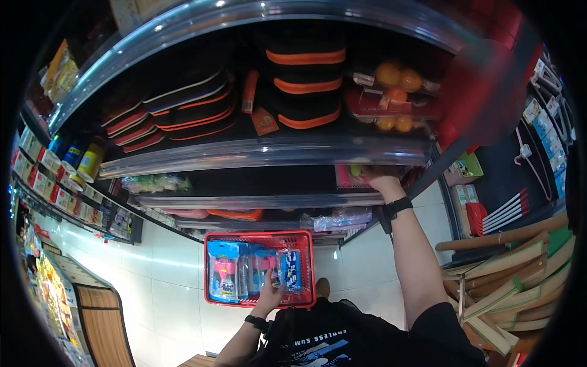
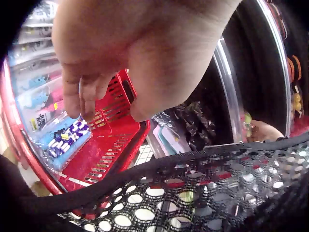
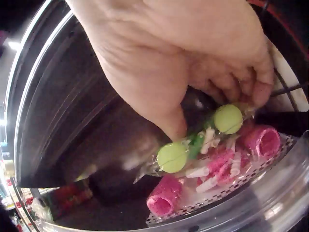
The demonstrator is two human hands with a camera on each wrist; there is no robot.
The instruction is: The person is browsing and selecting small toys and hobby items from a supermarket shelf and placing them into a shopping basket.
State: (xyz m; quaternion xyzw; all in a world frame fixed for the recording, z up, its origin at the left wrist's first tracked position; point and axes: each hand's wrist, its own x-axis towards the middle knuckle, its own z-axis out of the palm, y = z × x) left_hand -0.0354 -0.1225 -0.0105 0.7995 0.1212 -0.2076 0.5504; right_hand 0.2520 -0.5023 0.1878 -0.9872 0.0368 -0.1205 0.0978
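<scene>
On a lower shelf in the head view, the right hand point(image 1: 383, 178) grips a clear pack point(image 1: 344, 176). The right wrist view shows this hand point(image 3: 178, 58) with its thumb against the pack's green balls point(image 3: 172, 157), its fingers at the far end. Pink rolls point(image 3: 164, 197) lie below the balls on a checked edge. The left hand point(image 1: 269, 298) is over the near side of a red basket point(image 1: 310, 260). In the left wrist view its fingers point(image 2: 88, 94) bend loosely, with nothing seen between them and the thumb. Blue-and-pink packs point(image 1: 224, 269) and a blue-white pack point(image 1: 293, 269) fill the basket.
Black cases with orange trim point(image 1: 306, 85) and packs with orange balls point(image 1: 398, 76) occupy the shelf above. A clear shelf edge point(image 1: 269, 153) runs over the right hand. Wooden frames point(image 1: 513, 287) stand at the right, and a wooden counter point(image 1: 101, 324) at the left.
</scene>
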